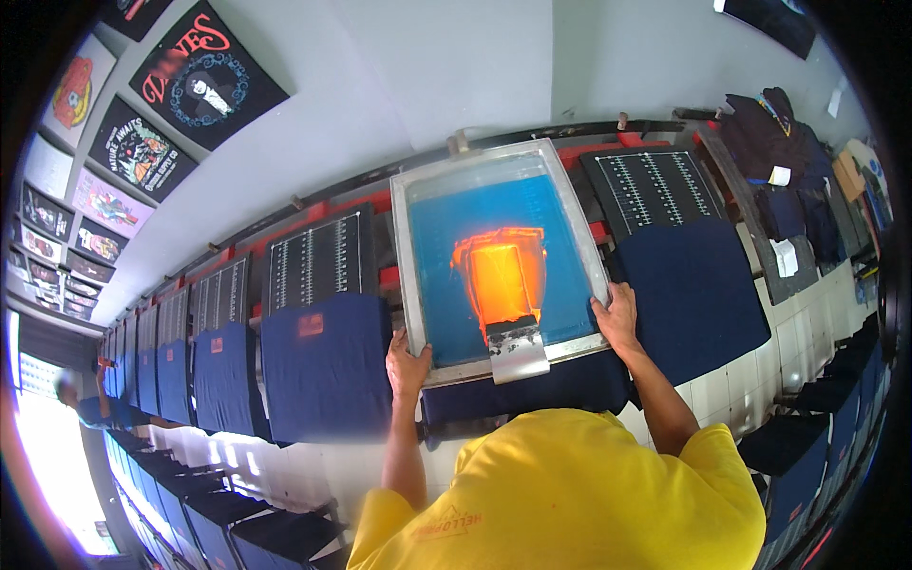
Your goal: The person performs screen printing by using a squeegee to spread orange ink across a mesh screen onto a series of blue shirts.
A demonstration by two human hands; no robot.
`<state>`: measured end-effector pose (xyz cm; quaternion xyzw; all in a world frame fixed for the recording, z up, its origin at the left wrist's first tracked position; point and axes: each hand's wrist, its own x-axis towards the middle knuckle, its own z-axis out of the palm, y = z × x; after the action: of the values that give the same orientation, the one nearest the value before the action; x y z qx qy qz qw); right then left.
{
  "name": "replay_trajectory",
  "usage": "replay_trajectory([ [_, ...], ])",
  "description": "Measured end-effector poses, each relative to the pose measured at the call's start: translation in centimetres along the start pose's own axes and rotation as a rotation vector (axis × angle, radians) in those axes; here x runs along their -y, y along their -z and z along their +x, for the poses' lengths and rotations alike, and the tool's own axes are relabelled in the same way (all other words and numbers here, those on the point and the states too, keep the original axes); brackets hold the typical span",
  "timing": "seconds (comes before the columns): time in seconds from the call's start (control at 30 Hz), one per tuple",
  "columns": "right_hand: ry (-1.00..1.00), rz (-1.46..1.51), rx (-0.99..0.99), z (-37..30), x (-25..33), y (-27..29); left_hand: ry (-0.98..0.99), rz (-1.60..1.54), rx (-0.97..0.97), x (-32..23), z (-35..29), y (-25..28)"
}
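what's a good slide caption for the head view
Left hand and right hand grip the blue screen, orange ink and squeegee on it.

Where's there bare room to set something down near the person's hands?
Widest: the navy cloth right of the right hand, below the ruled dark board. Inside the frame, blue mesh shows left of the orange ink. Crowded: the frame's lower middle, with ink and metal scraper; far right, piled garments.

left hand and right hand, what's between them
Head view: the framed blue screen, carrying orange ink and a silver squeegee, lies between left hand and right hand.
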<state>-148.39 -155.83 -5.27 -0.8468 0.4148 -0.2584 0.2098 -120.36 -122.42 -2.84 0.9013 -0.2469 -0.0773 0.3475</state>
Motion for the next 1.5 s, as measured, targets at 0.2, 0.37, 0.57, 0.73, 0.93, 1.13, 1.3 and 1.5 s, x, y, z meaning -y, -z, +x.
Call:
replay_trajectory([
  [0.2, -0.008, 0.008, 0.01, 0.0, 0.8, 0.5, 0.021, -0.023, 0.041, 0.4, 0.1, 0.1],
  [0.37, 0.011, 0.005, 0.007, -0.1, 0.2, 0.3, 0.067, -0.023, 0.102, 0.1, 0.3, 0.3],
  [0.57, 0.321, -0.078, 0.222, -1.9, 7.1, 5.1, -0.246, 0.061, -0.047, -2.7, -3.5, 0.2],
  [0.73, 0.766, -0.03, 0.58, -5.6, 10.6, 4.4, -0.491, -0.188, 0.336, -7.5, -7.8, -0.4],
  [0.93, 0.813, -0.122, 0.615, -2.8, 13.3, 3.8, -0.705, -0.14, 0.277, -9.1, -6.4, -1.6],
  [1.13, 0.763, -0.128, 0.482, -1.8, 14.0, 1.8, -0.587, -0.031, 0.322, -10.2, -4.6, -1.8],
  [1.3, 0.725, -0.121, 0.453, -3.9, 13.2, 1.4, -0.633, 0.07, 0.235, -9.4, -6.2, -3.0],
  [1.5, 0.713, -0.155, 0.342, 1.5, 13.0, -3.0, -0.779, 0.188, 0.07, -7.9, 0.9, -6.0],
])
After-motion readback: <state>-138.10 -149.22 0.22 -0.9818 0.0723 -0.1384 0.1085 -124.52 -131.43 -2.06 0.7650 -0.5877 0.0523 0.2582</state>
